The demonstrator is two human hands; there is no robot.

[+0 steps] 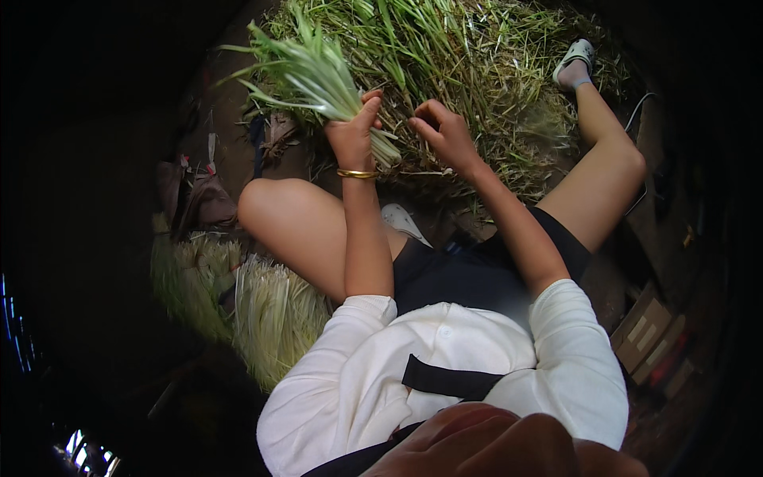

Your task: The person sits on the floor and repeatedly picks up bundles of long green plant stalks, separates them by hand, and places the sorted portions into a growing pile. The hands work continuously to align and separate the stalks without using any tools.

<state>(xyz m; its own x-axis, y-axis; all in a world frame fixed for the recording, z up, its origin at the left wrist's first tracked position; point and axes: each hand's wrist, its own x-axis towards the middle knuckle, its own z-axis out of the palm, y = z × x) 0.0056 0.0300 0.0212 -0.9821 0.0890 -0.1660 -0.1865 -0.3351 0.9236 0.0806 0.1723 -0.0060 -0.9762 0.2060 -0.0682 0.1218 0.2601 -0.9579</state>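
My left hand (357, 128) is closed round a bunch of long green stalks (325, 89) with pale stems, perhaps garlic chives or scallions. Its leaves fan out to the upper left and the cut-looking pale ends stick out below the hand. To the right of it my right hand (444, 134) is raised with bent fingers, the thumb close to the index finger; whether something thin is between them I cannot tell. Beyond both hands lies a wide heap of loose green stalks and dry, straw-like leaves (489, 77).
Bundled pale-stemmed stalks (277, 310) stand at the lower left, beside my thigh. Brownish cloth or bags (205, 200) lie near my left knee. Flat cardboard pieces (644, 328) are at the right. My shoe (575, 59) rests at the heap's right edge.
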